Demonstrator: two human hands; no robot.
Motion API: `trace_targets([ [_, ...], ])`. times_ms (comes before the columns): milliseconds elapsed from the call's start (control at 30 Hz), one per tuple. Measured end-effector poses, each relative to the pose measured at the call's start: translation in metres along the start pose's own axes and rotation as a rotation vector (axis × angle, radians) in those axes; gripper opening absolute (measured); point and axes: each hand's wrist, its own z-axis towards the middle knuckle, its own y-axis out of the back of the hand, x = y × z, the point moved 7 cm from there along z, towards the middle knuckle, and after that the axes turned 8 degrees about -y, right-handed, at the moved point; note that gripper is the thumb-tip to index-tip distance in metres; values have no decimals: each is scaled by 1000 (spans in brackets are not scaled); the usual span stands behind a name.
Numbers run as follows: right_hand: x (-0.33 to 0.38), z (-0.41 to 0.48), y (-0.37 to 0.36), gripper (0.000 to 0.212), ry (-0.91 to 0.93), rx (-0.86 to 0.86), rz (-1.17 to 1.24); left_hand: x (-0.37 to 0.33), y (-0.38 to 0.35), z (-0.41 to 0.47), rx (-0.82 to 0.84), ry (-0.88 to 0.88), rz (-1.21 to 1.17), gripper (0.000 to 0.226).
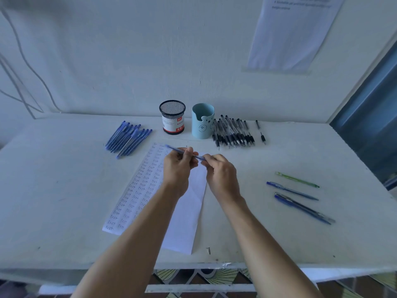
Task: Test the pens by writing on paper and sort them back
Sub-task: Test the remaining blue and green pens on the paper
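Closest to me, two bare forearms reach in over the counter's (64, 190) front edge and meet above the paper (187, 211). The left hand (177, 168) has its grip closed on a blue pen (176, 149), fingers curled round the middle of the barrel with the thumb on top. The right hand (221, 173) pinches the same pen at its right end, so both grips are closed on it. The pen slants across the far end of the paper, its left end poking out past the left hand. I cannot tell which end carries the tip.

The paper lies lengthwise on the counter. Its left part is filled with columns of the handwritten word "test", and its right part is bare.

At the far left lies a bundle of blue pens (129, 137), fanned side by side. Beyond the paper stand a black mesh pen cup (172, 119) with a red and white label and, just beside it, a light blue holder with a bear face (202, 123). Right of that holder lies a row of black pens (233, 134), and near them two short black pen pieces (263, 138).

Well apart on the right lie a green pen (297, 179), a single blue pen (292, 191) and, closer to me, a pair of blue pens touching (305, 208). A printed sheet (294, 33) hangs on the wall above.
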Motion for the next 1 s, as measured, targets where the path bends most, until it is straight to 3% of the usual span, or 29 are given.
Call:
trace_targets([
  [167,-44,-2,27,15,-71,-142,-22,0,54,28,-330,133,-162,20],
  [333,-58,-4,26,13,-133,-151,-48,5,68,37,-263,156,-105,18],
  [500,-69,-6,6,24,-155,-34,-154,3,80,35,-248,127,-102,22],
  [633,-67,-7,-7,12,-139,15,-282,-2,79,36,-213,71,-199,11],
  [700,-67,-5,-13,11,-136,49,-300,-3,77,39,-149,34,-112,7],
  [767,-69,-4,-19,29,-156,127,-291,-3,74,44,-76,-8,83,13],
  [867,-65,-5,-26,72,-128,291,-323,-4,66,50,-12,-40,315,26],
  [1000,-69,-9,-36,76,-124,476,-403,-9,48,58,43,-116,439,18],
])
